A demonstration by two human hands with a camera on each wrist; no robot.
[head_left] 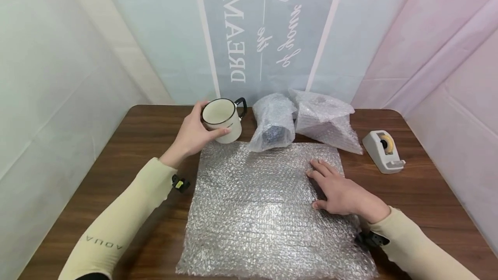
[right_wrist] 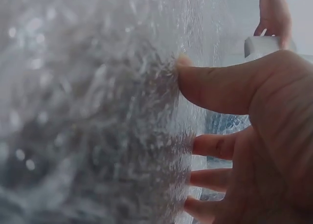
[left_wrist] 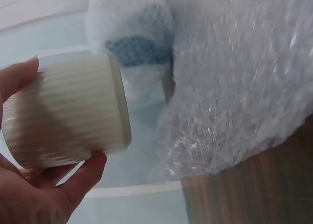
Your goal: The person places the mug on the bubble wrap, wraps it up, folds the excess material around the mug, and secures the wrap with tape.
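Note:
My left hand (head_left: 196, 132) grips a white mug (head_left: 229, 129) with a black rim and black handle, thumb on the near side and fingers round the far side. In the left wrist view the mug (left_wrist: 73, 111) shows its ribbed side and base, and looks lifted off the table. A sheet of bubble wrap (head_left: 249, 211) lies flat below it, its far edge near the mug. On the sheet's right part rests my right hand (head_left: 338, 191), fingers spread and fingertips touching the wrap. The right wrist view shows that thumb and several fingers against the bubble wrap (right_wrist: 98, 111).
Behind the sheet stand two bubble-wrapped bundles, one with something blue inside (head_left: 274, 126) and a paler one (head_left: 327, 118). A white tape dispenser (head_left: 383, 152) with yellow tape sits at the right. The brown wooden table (head_left: 155, 118) meets a curtain-like backdrop.

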